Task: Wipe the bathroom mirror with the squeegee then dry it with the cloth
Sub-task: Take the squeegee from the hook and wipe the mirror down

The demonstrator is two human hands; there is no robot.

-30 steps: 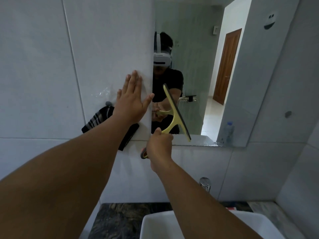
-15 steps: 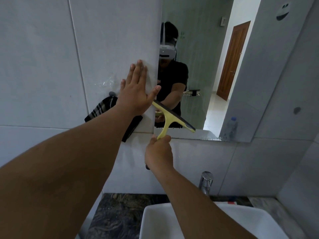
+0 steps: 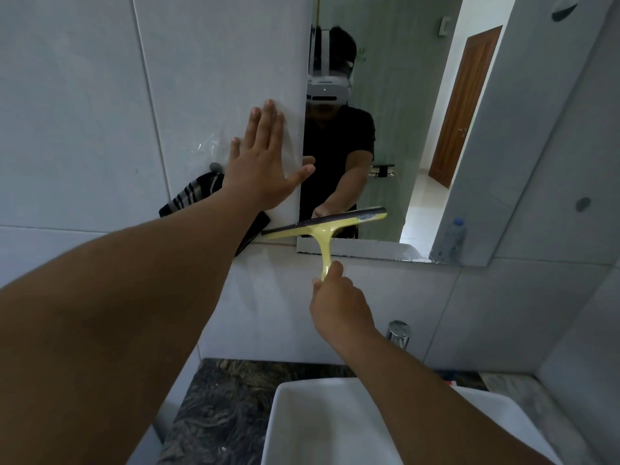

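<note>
The bathroom mirror (image 3: 436,129) hangs on the tiled wall above the basin. My right hand (image 3: 339,303) grips the handle of a yellow squeegee (image 3: 323,229). Its dark blade lies nearly level across the mirror's bottom left corner, with its left end over the tile. My left hand (image 3: 261,166) rests flat on the wall tile beside the mirror's left edge, fingers spread, thumb at the edge. A dark striped cloth (image 3: 198,194) hangs on a wall hook behind my left forearm, partly hidden by it.
A white basin (image 3: 302,427) sits below on a dark marble counter (image 3: 214,407). A chrome tap (image 3: 398,332) stands behind my right forearm. The mirror reflects a plastic bottle (image 3: 454,239), a wooden door and a person wearing a headset.
The squeegee blade has swung from steeply tilted to nearly level and dropped to the mirror's bottom edge. My right hand moved down with it. The left hand stays flat on the tile.
</note>
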